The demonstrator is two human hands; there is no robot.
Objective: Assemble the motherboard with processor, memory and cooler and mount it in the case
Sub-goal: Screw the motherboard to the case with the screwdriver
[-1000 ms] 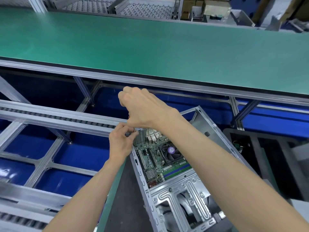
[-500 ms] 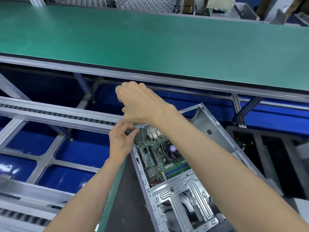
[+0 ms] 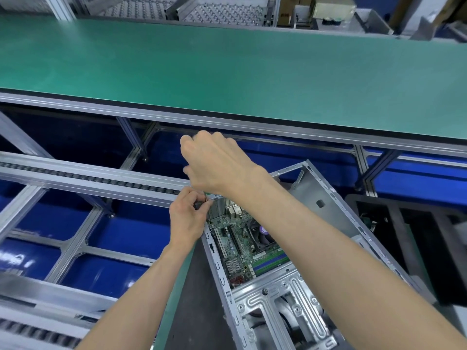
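An open grey metal case (image 3: 328, 198) lies on a dark mat. Inside it sits the green motherboard (image 3: 235, 248), with a black cooler fan (image 3: 260, 234) and blue-green memory sticks (image 3: 271, 261) on it. My right hand (image 3: 217, 165) is a closed fist above the case's far left corner, gripping a screwdriver whose handle is hidden. Only the thin shaft (image 3: 205, 196) shows below the fist. My left hand (image 3: 185, 221) pinches the lower end of that shaft at the case's corner rim. The tip and any screw are hidden by my fingers.
A long green conveyor surface (image 3: 227, 72) runs across behind the case. A grey roller rail (image 3: 88, 175) crosses at the left over blue floor. A black frame (image 3: 404, 223) stands to the right. The case's silver drive bracket (image 3: 278, 294) covers its near end.
My right fist has turned a little over the same corner and its fingers are now blurred. My left hand keeps its pinch in the same spot.
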